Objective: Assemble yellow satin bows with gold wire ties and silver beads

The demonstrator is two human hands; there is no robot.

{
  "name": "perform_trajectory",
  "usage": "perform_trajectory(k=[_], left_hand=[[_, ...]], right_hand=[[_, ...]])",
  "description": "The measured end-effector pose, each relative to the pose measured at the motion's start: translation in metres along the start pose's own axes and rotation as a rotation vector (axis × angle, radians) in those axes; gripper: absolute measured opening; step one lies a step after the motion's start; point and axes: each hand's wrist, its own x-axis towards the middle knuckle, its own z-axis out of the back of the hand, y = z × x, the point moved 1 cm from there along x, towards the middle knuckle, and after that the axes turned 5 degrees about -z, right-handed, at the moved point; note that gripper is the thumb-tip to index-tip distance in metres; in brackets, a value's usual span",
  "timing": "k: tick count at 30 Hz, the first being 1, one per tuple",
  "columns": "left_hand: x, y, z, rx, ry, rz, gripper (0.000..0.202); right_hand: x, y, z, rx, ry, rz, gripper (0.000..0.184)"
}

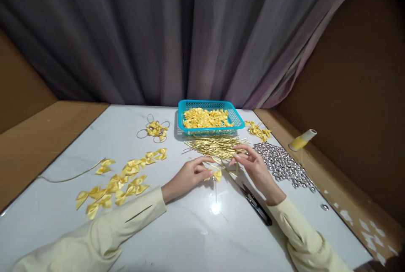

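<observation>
My left hand (190,173) pinches a small yellow bow (217,175) with a gold wire tie through it, just above the white table (196,230). My right hand (253,164) has its fingers curled by the same wire, at the near edge of a pile of gold wire ties (215,145). Both hands meet at the table's middle. Whether the right fingers grip the wire is hard to make out.
A blue basket (236,116) of yellow bows stands at the back. Loose bows (123,183) lie at the left, finished bows (156,129) further back. Silver bells (283,164) spread at the right. Black scissors (257,206) lie near my right wrist. A yellow glue bottle (302,140) rests on the right ledge.
</observation>
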Motion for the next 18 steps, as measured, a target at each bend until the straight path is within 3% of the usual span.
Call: perform_trajectory(k=[3,5,8,12,18], left_hand=[[-0.002,-0.003,-0.001,-0.193,0.187,0.065,0.044],[-0.002,-0.003,-0.001,-0.246,0.227,0.093,0.043],[-0.001,0.003,-0.002,-0.119,0.183,0.053,0.037],[0.001,0.011,-0.004,0.115,0.081,-0.053,0.024],[0.003,0.017,-0.004,0.224,-0.016,-0.115,0.017]], right_hand=[[-0.004,-0.002,-0.007,0.068,0.107,-0.07,0.026],[-0.006,-0.005,-0.012,0.099,0.206,-0.113,0.025],[-0.008,-0.007,-0.016,0.144,0.283,-0.14,0.022],[-0.011,0.0,-0.012,0.175,0.258,-0.13,0.025],[-0.015,0.009,-0.006,0.248,0.3,-0.089,0.029]])
